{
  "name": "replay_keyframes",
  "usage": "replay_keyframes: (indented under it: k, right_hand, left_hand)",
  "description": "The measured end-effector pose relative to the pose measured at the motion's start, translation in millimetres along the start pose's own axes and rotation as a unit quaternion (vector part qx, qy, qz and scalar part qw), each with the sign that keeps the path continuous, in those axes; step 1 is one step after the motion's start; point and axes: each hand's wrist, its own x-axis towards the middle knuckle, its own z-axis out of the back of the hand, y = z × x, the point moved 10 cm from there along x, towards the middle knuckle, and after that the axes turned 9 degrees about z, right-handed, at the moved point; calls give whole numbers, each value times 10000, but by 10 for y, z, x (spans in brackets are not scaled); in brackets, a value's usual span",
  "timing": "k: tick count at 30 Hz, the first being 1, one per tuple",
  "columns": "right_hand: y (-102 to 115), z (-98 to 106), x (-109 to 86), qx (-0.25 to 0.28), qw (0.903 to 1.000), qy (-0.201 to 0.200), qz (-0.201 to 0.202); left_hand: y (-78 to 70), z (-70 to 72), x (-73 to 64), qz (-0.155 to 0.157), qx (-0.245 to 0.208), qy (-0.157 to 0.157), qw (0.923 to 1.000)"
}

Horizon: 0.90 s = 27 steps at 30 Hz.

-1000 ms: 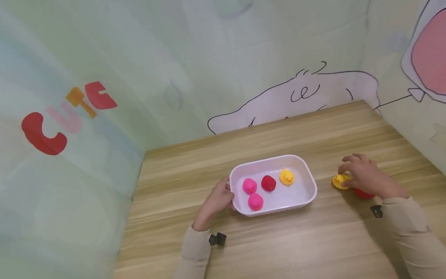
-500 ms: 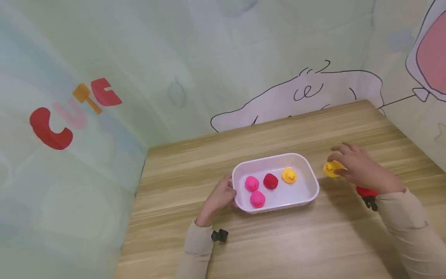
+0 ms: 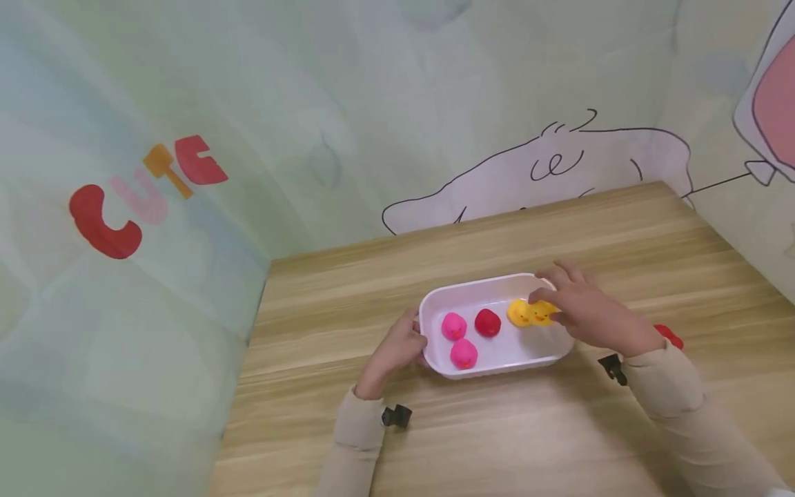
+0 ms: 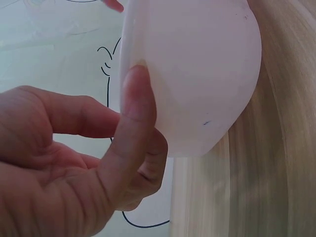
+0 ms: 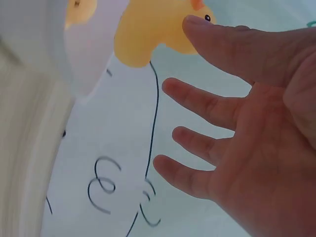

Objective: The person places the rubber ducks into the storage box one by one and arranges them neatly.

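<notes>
A white rectangular tray lies on the wooden table. At its left end my left hand grips the rim, and the left wrist view shows thumb and curled fingers around the tray's wall. Over the tray's right end, my right hand pinches a yellow rubber duck. That duck is against the thumb in the right wrist view, the other fingers spread. Inside the tray sit another yellow duck, a red rounded toy and two pink ducks.
A red object is on the table at the right, partly hidden behind the right forearm. Patterned curtains stand behind and left of the table. Small black devices are on both wrists.
My right hand has lifted the yellow duck from the table at the right and carried it left to over the tray. The left hand keeps its grip on the rim.
</notes>
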Motion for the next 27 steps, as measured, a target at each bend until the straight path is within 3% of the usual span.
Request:
replay_keyframes:
  k: [5, 13, 27]
  right_hand:
    - [220, -203, 135, -219, 9989, 128, 404]
    - [373, -471, 293, -343, 9967, 295, 671]
    - [352, -761, 369, -117, 9952, 582, 778]
  left_hand:
    - [0, -17, -7, -41, 44, 6, 10000]
    - [-2, -16, -3, -6, -19, -46, 10000]
    - [3, -12, -1, 67, -28, -54, 10000]
